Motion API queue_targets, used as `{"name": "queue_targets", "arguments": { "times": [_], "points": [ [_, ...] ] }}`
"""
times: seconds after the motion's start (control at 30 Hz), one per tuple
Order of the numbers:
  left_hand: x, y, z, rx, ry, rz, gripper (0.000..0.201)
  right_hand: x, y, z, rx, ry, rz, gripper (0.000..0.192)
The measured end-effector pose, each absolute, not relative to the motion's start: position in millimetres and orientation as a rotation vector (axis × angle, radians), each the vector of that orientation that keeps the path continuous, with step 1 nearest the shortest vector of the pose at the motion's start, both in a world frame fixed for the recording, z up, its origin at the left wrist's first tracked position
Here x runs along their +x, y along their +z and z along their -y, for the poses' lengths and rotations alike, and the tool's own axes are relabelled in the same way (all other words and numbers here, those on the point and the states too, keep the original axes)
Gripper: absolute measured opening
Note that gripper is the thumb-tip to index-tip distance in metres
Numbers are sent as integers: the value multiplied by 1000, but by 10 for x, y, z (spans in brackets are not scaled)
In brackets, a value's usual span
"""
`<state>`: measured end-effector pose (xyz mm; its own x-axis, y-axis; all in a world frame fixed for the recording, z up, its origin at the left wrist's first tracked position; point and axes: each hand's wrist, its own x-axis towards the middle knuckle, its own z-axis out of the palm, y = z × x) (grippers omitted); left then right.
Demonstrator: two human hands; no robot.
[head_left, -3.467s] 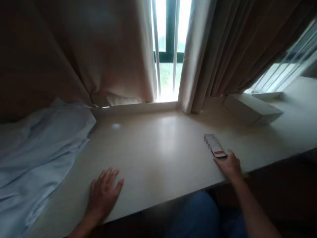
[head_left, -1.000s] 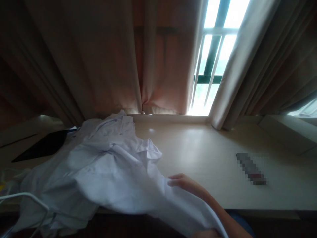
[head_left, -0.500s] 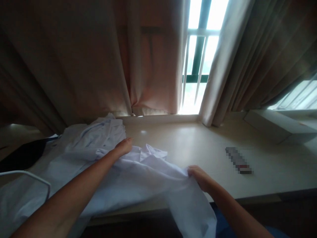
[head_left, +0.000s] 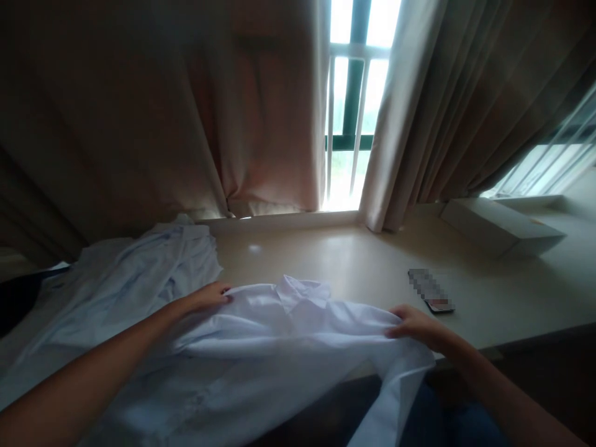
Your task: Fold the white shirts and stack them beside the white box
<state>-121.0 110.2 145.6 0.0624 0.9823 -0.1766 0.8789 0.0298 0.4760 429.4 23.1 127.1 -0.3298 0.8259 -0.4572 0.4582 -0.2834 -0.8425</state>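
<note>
A white collared shirt (head_left: 279, 347) is stretched between my two hands at the near edge of the table. My left hand (head_left: 212, 296) is closed on one shoulder of it, and my right hand (head_left: 410, 326) grips the other shoulder. The collar stands up midway between them. From my right hand a sleeve hangs down past the table edge, while the lower part of the shirt drapes toward me on the left. Beyond my left hand lies a rumpled heap of white clothing (head_left: 153, 267).
The pale table (head_left: 354, 261) runs along a window with brown curtains (head_left: 274, 124). A pixelated flat object (head_left: 431, 290), perhaps a phone, lies to the right. Behind it sits a pale box (head_left: 503, 226). Something black (head_left: 21, 298) is at the far left.
The shirt has been pulled straighter between my hands, and its collar has shifted right. My right hand has moved right; my left is slightly lower. The view has turned a little.
</note>
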Motion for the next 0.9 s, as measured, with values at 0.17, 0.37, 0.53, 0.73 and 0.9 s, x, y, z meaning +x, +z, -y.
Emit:
{"name": "queue_targets", "arguments": {
  "times": [0.17,0.37,0.53,0.73,0.9],
  "points": [
    [-1298,1836,-971,1727,387,-1718,42,4730,1332,-427,-1844,1009,1785,21],
    [-1031,2058,-920,1557,611,-1607,56,5031,1527,-834,-1968,231,1916,29],
    [-905,1934,-1458,1700,734,-1740,57,5030,1627,-1411,-1954,43,1897,29],
    [-735,1958,-2183,1975,811,-2099,42,4783,1598,-2220,-1922,103,1791,23],
    [-489,1845,-2210,2094,795,-2186,42,4547,1322,-2236,-1967,99,1813,40]
  ]
}}
